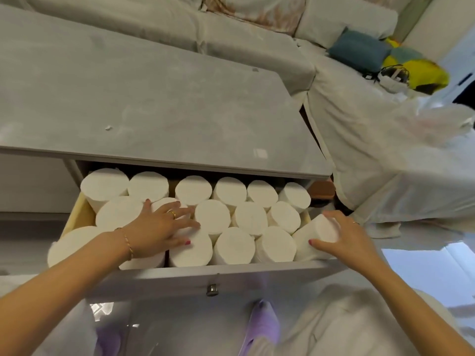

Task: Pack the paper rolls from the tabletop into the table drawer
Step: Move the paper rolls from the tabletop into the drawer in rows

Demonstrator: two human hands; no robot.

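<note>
Before you, the grey marble-look tabletop (144, 98) overhangs the open pale-fronted drawer (231, 274), packed with upright white paper rolls (234, 244). Your left hand (159, 224) lies flat, fingers spread, atop them; your right hand (347, 240) grips a tilted white roll (317, 233) at the drawer's right end.

The drawer (231, 272) stands pulled out below the grey bench (154, 98), packed with white paper rolls (213, 214) standing on end in about 3 rows. The left hand (162, 227) lies flat, fingers spread, on rolls near the drawer's left side. The right hand (347, 237) grips a tilted roll (318, 235) at the drawer's right front corner. A covered sofa (359, 124) sits beyond the bench.
</note>
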